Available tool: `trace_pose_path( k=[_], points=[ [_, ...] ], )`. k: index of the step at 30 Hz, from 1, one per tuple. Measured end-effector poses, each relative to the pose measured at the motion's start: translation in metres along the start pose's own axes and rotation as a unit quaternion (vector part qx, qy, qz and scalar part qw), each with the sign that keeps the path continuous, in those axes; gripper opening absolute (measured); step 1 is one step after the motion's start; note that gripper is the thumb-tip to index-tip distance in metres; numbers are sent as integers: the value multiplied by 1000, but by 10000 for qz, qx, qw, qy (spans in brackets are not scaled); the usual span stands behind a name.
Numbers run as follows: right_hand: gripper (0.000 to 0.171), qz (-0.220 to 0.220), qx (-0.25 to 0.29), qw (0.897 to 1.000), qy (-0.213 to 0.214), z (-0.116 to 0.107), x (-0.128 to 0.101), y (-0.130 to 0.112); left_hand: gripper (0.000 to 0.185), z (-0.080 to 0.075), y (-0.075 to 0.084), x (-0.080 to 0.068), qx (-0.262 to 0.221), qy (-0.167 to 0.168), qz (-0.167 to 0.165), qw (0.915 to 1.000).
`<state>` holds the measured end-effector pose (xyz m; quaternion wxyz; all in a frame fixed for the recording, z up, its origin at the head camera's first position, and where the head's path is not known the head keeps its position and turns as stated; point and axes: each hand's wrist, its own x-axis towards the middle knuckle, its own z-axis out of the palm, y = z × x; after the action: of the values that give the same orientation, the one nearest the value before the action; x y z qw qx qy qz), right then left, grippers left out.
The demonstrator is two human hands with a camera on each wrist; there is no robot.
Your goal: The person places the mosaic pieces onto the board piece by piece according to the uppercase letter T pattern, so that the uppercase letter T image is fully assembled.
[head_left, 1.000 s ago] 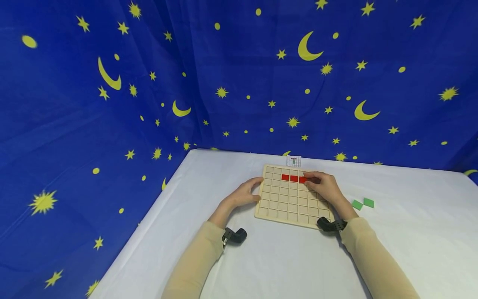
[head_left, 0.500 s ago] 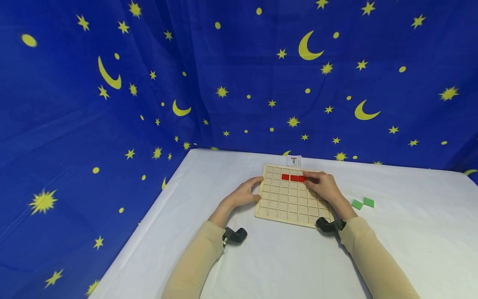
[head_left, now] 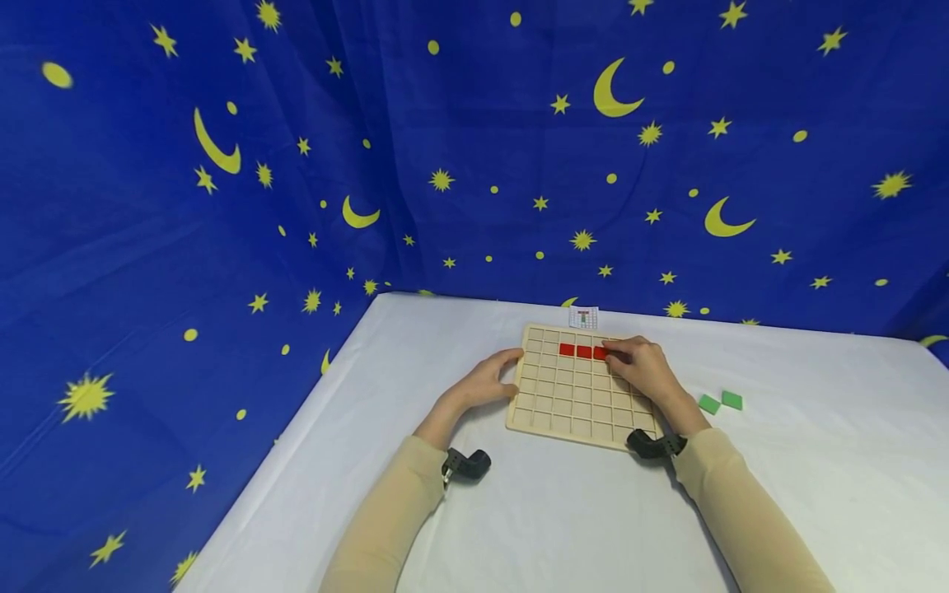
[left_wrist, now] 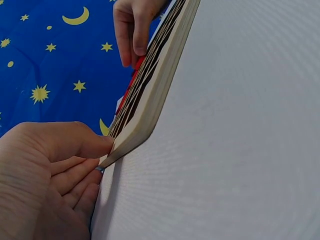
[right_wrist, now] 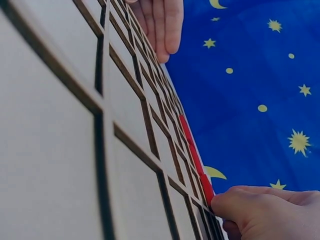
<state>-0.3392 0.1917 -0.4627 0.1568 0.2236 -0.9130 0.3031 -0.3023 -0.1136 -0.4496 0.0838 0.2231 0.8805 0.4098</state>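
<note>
A wooden grid board (head_left: 571, 399) lies on the white table. Three red tiles (head_left: 575, 351) sit in a row in its second line from the far edge. My right hand (head_left: 642, 367) reaches over the board's right side. Its curled fingertips pinch the rightmost red tile (head_left: 600, 353), also seen as red tile (right_wrist: 206, 186) by right hand (right_wrist: 260, 212). My left hand (head_left: 488, 383) holds the board's left edge. The thumb of left hand (left_wrist: 47, 170) lies on top of the board (left_wrist: 155, 85), with the fingers curled below.
Two green tiles (head_left: 709, 404) (head_left: 731, 400) lie on the table right of the board. A small pattern card (head_left: 583, 317) stands just behind the board. A blue star-and-moon cloth (head_left: 296, 165) hangs behind and to the left of the table.
Hardly anything: the right hand's fingers stay on the rightmost red tile and the left hand keeps its hold on the board's edge.
</note>
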Motion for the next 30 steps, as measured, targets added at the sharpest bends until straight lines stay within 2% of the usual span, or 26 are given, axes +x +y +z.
trace_pose_path(
  k=[13,22,25,28,30],
  points=[
    [32,-65,36,9999,88,0,-3,2,71,1,2,1,9,-8,-16,10000],
    [36,576,676,9960,-53,3,-1,0,71,1,-1,0,46,-18,14,10000],
    [41,1120,1429,9834,21,0,2,-3,71,1,-1,0,34,-30,1,10000],
    [49,1696,2413,9554,138,-10,5,-11,71,1,-1,0,-3,-18,-4,10000],
    [55,1880,2825,9406,129,-19,6,-18,71,0,-1,0,-18,-5,8,10000]
  ],
)
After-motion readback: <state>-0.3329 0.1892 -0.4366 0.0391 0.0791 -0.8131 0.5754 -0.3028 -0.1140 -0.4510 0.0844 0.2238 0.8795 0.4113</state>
